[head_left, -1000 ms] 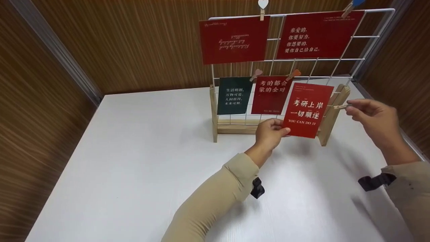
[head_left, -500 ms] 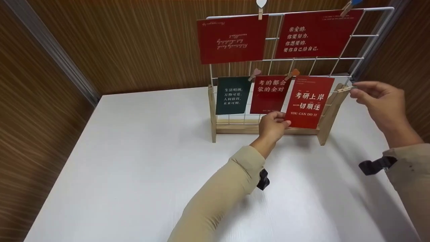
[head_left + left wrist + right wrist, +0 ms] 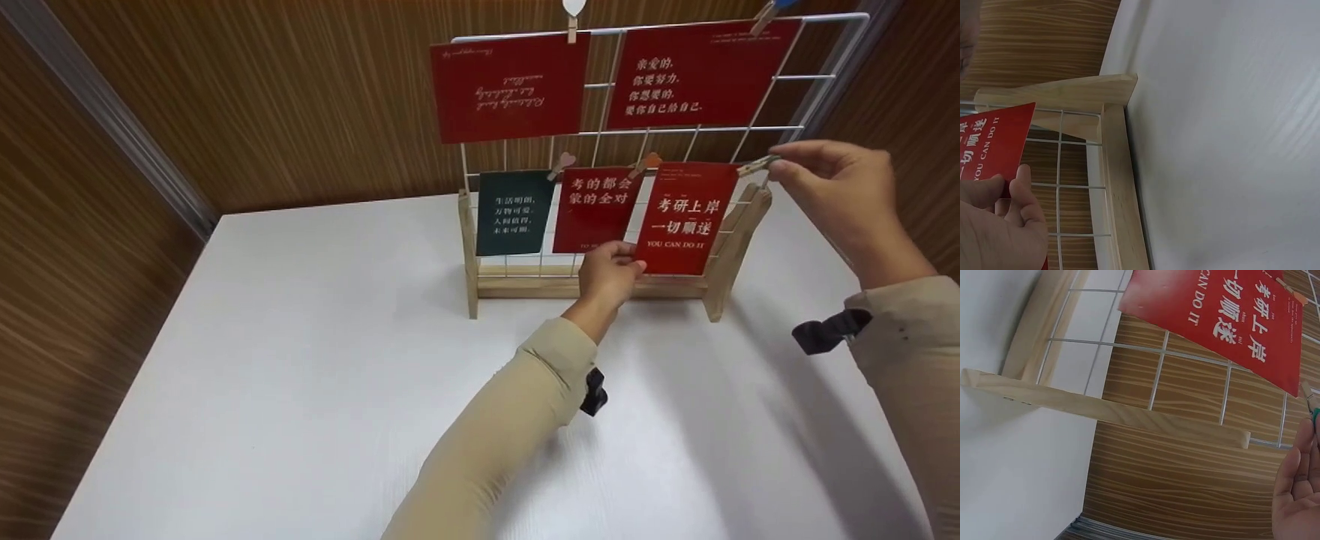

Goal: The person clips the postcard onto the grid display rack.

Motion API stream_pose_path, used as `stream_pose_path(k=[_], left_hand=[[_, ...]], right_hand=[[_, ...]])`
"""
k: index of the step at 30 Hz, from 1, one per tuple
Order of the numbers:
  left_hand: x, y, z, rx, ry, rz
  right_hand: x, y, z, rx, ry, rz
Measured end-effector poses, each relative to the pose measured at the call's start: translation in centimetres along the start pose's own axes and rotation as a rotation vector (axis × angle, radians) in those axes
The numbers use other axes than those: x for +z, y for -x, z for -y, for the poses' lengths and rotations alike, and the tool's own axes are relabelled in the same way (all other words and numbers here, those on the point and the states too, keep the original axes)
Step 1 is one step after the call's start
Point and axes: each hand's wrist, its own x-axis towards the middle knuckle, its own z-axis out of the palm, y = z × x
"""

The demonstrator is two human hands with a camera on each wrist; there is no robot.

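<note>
My left hand point(image 3: 609, 276) pinches the lower left corner of a bright red card point(image 3: 686, 225) between thumb and fingers, holding it upright against the lower right of a white wire grid point(image 3: 750, 129). In the left wrist view the thumb and fingers meet on the card's point(image 3: 1002, 143) edge. My right hand point(image 3: 847, 187) pinches a small wooden clothespin point(image 3: 757, 165), whose tip is at the card's upper right corner. The right wrist view shows the clothespin point(image 3: 1307, 398) with a green part by the fingers, close to the card's corner; whether it grips the card I cannot tell.
Also on the grid hang a green card point(image 3: 514, 214), a darker red card point(image 3: 592, 210) and two wide red cards point(image 3: 510, 90) above, with heart-topped clothespins. Wooden feet point(image 3: 724, 270) carry the grid on a white table point(image 3: 300, 360), before wood-grain panels point(image 3: 300, 97).
The red card has risen and come up to the grid, level with the lower row. My right hand has lifted the clothespin up and left to the card's upper right corner.
</note>
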Motion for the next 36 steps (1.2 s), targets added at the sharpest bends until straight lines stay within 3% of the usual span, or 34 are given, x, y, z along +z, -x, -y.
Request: stream_pose_path(k=[9, 17, 26, 36], left_hand=[[0.1, -0.5, 0.2, -0.018, -0.015, -0.025], [0.2, -1.2, 0.7, 0.009, -0.015, -0.041], [0.2, -1.5, 1.0, 0.043, -0.068, -0.054], [0.5, -1.6, 1.0, 0.046, -0.004, -0.051]], right_hand=[[0.7, -0.4, 1.9, -0.026, 0.131, 0.041], [1.9, -1.0, 3.1, -0.138, 0.199, 0.063], [3.2, -1.2, 4.1, -0.119, 0.279, 0.111], [4.0, -1.4, 4.7, -0.066, 0.331, 0.164]])
